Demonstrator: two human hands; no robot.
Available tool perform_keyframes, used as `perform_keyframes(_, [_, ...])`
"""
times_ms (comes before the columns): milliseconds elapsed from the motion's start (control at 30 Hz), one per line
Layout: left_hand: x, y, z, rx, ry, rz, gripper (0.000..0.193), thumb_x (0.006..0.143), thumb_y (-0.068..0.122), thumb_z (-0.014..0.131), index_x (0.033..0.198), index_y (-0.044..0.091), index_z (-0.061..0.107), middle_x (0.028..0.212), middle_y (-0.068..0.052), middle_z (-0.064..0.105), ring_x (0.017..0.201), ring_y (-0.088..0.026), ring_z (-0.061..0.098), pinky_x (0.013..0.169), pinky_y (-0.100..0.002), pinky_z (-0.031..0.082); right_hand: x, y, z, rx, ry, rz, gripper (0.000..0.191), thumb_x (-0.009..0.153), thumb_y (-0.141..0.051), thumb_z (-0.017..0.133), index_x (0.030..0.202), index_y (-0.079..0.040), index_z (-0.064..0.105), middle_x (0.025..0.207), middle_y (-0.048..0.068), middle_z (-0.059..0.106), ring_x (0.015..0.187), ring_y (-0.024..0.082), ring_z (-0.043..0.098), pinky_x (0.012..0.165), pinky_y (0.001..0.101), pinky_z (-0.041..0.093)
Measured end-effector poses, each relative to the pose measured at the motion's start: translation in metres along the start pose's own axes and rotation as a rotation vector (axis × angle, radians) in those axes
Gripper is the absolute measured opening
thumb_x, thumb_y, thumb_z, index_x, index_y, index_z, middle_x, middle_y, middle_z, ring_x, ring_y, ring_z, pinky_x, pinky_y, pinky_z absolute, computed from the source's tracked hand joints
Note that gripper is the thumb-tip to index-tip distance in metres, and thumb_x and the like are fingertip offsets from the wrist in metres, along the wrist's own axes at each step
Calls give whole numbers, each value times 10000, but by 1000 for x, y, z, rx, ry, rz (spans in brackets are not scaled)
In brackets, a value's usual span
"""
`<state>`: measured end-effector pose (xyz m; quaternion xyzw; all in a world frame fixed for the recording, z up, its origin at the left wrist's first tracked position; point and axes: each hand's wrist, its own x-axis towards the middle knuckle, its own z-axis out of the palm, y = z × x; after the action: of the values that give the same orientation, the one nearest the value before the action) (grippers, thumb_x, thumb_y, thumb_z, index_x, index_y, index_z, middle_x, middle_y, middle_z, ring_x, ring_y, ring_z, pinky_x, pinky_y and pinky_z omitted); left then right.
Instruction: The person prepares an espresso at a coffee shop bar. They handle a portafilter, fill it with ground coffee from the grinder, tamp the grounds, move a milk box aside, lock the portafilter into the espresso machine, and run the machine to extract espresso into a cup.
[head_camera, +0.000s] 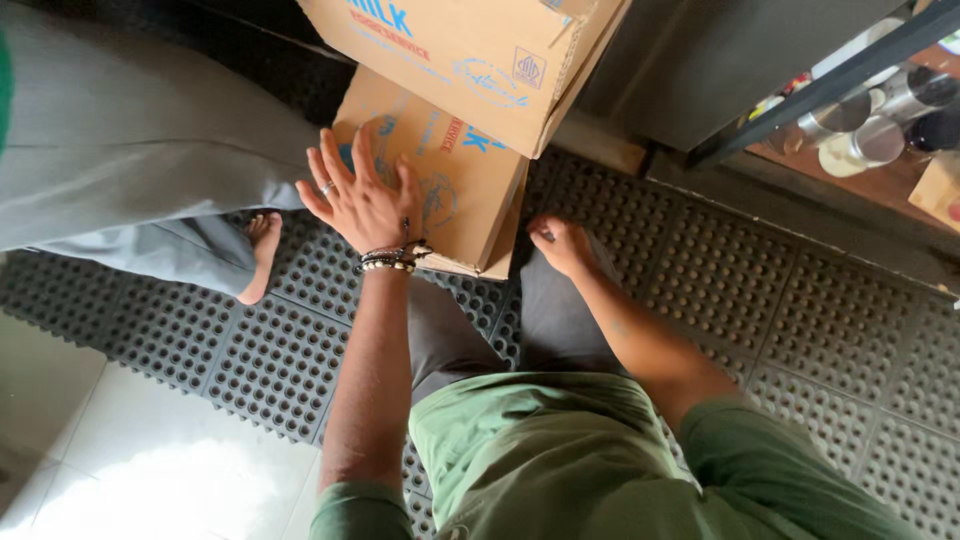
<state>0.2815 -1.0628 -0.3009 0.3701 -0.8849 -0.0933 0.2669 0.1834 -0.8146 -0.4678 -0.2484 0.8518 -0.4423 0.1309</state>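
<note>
While left hand lies flat on lower carton, right hand curls nearby.

tan box blue-printed, grey dimpled mat

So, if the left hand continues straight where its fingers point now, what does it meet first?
The left hand already lies flat on the lower cardboard box. Straight ahead, its fingers would probably slide over that box toward the upper cardboard box; depth is unclear.
</note>
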Motion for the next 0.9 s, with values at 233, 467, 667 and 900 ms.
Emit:
perform_keyframes(233, [-1, -10, 11, 18, -9, -17, 609, 870, 490, 660, 1433, 270, 589, 1609, -122, 397, 1505, -332, 327, 1220, -601, 108, -12, 21, 11, -73, -32, -31, 185, 917, -260, 717, 1031, -125, 769, 990, 67, 778, 902, 213, 752, 773, 351, 585])
perform_keyframes(467, [2, -13, 12, 29, 14, 0, 601, 867, 518, 663, 1411, 272, 594, 1594, -125, 406, 1483, -336, 341, 1198, -616, 114, -26, 18, 0, -41, -31, 35, 176, 933, -272, 686, 1033, -149, 762, 953, 31, 782, 806, 172, 742, 723, 319, 569])
perform_keyframes(667, [0, -6, 2, 12, 28, 5, 573, 877, 491, 664, 1407, 282, 599, 1588, -124, 420, 1482, -331, 349, 1198, -610, 127, -35, 6, -18, -38, 10, 18, 163, 939, -249, 691, 1048, -145, 752, 976, 20, 783, 795, 164, 734, 726, 309, 569])
perform_keyframes(900, [-1, 1, -11, 18, 105, 102, 570, 867, 430, 699, 1391, 220, 623, 1547, -116, 485, 1469, -342, 369, 1196, -592, 167, -90, -52, -3, 231, -306, -6, 112, 919, -167, 676, 985, -91, 726, 830, 81, 727, 801, 255, 710, 731, 387, 587])
